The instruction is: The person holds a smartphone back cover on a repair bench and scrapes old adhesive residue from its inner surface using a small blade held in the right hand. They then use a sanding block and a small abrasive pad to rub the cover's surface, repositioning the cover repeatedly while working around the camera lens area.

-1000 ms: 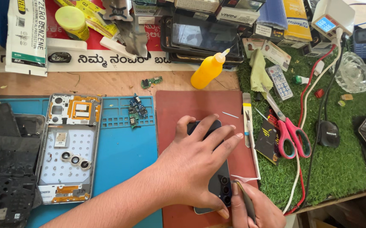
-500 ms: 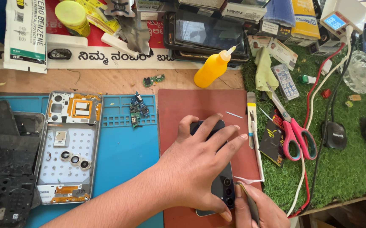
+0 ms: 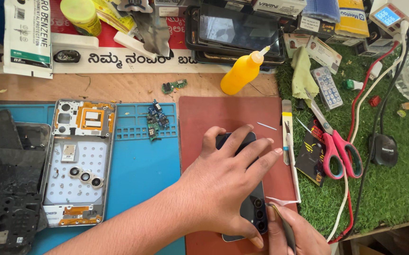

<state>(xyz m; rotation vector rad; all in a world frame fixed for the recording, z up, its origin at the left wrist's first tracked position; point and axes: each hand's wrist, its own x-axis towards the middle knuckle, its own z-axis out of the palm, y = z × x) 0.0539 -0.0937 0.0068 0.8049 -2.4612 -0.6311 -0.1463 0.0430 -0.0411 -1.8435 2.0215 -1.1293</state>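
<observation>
Far left edge of desk: black perforated plastic panels [image 3: 6, 208], matte, stacked on the blue silicone mat [image 3: 140, 170]. Next to them, a stripped phone frame [image 3: 78, 163], rectangular, white dotted inner plate w/ three round camera rings and orange flex strips top & bottom. Small blue-green circuit boards [image 3: 156, 120] sit on the mat's ribbed top strip; another green board [image 3: 174, 86] on bare wood above.

Centre: reddish-brown mat [image 3: 223, 115], smooth, rectangular. On it lies the dark phone [image 3: 242, 189], glossy back up, camera lenses near its lower right. Left hand [image 3: 221, 182] lies flat over it, fingers spread, pressing it down, not clenched. Orange squeeze bottle [image 3: 242, 73] w/ thin nozzle lies tilted by the mat's top edge.

Right hand [image 3: 292, 233], at bottom edge of view, pinches a thin pointed tool [image 3: 285, 226], tip at the phone's lower right corner by the lenses. A slim metal blade tool [image 3: 289, 146] lies along the mat's right edge.

Right side: green fake-grass mat [image 3: 393, 189], fuzzy; pink-handled scissors [image 3: 334, 144] on it, red & white cables [image 3: 355, 156] looping past.
</observation>
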